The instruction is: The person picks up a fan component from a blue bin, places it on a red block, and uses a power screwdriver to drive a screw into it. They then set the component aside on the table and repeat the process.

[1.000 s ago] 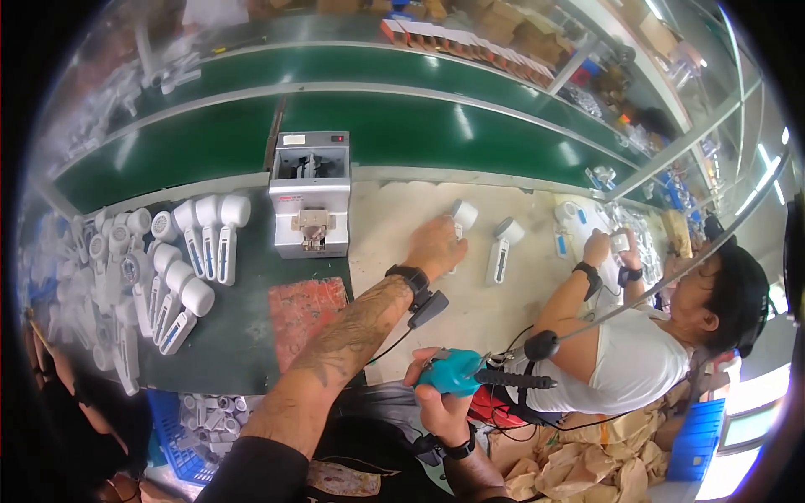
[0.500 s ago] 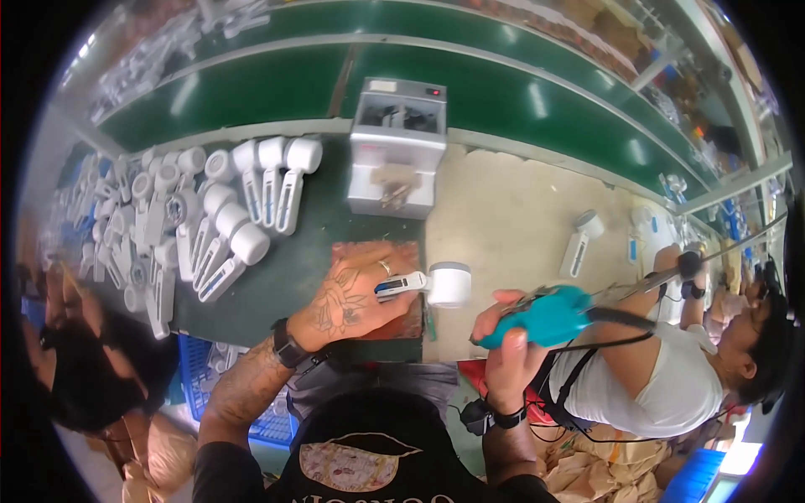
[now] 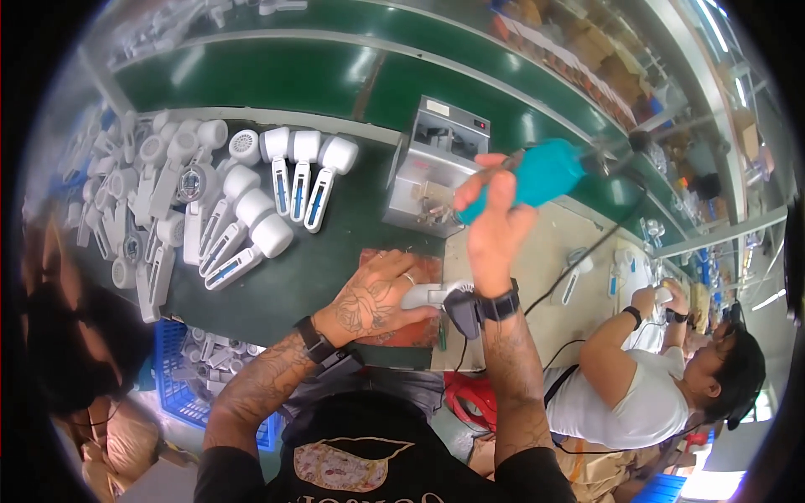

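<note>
My left hand [image 3: 373, 298] grips a white shower head [image 3: 422, 296] by its handle, low over a reddish mat [image 3: 401, 337]. The round end is mostly hidden behind my right wrist and the dark device strapped there. Raised above the bench, my right hand [image 3: 496, 220] is wrapped round a teal electric screwdriver [image 3: 545, 173]. Its lower end is beside the front tray of a grey screw feeder [image 3: 411, 180]; whether the tip touches a screw is hidden by my fingers.
Many white shower heads [image 3: 180, 180] lie piled on the left of the green bench [image 3: 310, 272]. A blue crate [image 3: 172, 377] holds more parts below. Another shower head [image 3: 576, 272] lies to the right. A co-worker [image 3: 641, 381] sits at right, and a black cable [image 3: 579, 260] crosses there.
My right hand has carried the screwdriver up and away to the screw feeder. The shower head in my left hand has turned, so its blue strip no longer shows. The view has shifted.
</note>
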The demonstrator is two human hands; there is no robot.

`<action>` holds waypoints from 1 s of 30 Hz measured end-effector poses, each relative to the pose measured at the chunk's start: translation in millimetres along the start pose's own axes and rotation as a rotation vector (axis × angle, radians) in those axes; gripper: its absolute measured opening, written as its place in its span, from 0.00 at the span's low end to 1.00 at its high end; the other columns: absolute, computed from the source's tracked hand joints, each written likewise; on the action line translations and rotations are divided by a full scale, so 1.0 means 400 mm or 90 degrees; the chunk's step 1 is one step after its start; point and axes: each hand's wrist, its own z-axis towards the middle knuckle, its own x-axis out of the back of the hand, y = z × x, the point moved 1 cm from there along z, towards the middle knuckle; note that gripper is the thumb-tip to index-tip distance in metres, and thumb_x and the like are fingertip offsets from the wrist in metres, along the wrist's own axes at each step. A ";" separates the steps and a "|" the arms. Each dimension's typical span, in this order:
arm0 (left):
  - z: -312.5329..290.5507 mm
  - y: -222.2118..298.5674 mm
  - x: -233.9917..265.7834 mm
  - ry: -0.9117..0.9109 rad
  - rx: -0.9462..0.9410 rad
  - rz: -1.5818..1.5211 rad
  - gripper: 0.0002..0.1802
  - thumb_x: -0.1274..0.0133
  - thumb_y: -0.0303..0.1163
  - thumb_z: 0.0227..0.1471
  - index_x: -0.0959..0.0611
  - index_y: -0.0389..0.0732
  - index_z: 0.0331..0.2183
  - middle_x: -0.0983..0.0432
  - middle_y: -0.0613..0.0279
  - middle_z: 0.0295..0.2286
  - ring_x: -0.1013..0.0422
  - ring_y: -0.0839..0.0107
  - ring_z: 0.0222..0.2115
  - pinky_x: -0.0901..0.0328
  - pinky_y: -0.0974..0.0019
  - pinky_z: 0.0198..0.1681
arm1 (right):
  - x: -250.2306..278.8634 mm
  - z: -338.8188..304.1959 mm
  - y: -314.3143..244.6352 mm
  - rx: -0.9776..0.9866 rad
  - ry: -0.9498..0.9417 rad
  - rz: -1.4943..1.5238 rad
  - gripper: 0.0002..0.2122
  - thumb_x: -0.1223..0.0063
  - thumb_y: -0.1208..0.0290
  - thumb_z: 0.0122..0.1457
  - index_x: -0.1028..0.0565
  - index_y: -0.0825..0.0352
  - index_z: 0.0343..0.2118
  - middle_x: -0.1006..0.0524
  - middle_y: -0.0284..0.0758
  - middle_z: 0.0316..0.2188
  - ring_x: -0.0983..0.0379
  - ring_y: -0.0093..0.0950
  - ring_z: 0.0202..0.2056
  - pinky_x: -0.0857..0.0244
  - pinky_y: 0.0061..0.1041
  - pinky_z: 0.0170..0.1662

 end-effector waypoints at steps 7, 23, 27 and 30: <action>0.007 -0.001 0.017 0.037 0.010 0.006 0.25 0.32 0.47 0.38 0.21 0.39 0.31 0.30 0.58 0.32 0.32 0.57 0.36 0.34 0.57 0.44 | -0.041 0.027 0.090 0.058 -0.039 -0.044 0.18 0.54 0.57 0.67 0.29 0.71 0.38 0.29 0.30 0.20 0.31 0.20 0.21 0.39 0.20 0.25; 0.030 0.006 0.023 0.007 0.059 -0.065 0.20 0.33 0.41 0.35 0.22 0.37 0.27 0.31 0.58 0.43 0.34 0.56 0.42 0.37 0.57 0.48 | 0.043 -0.113 -0.011 -0.108 -0.032 0.020 0.20 0.53 0.53 0.66 0.32 0.71 0.39 0.32 0.32 0.19 0.34 0.24 0.21 0.39 0.24 0.25; 0.027 0.006 0.023 -0.045 0.071 -0.036 0.21 0.33 0.42 0.36 0.23 0.37 0.26 0.31 0.60 0.46 0.35 0.56 0.44 0.38 0.57 0.49 | 0.069 -0.150 -0.032 -0.124 -0.038 0.023 0.26 0.51 0.46 0.62 0.34 0.72 0.40 0.32 0.34 0.19 0.34 0.25 0.21 0.39 0.25 0.26; 0.022 0.003 0.016 -0.040 0.074 -0.022 0.21 0.33 0.42 0.37 0.24 0.38 0.27 0.31 0.61 0.45 0.35 0.57 0.43 0.38 0.56 0.49 | 0.078 -0.161 -0.028 -0.128 -0.044 0.019 0.27 0.50 0.46 0.62 0.34 0.72 0.41 0.32 0.34 0.19 0.33 0.26 0.21 0.38 0.25 0.26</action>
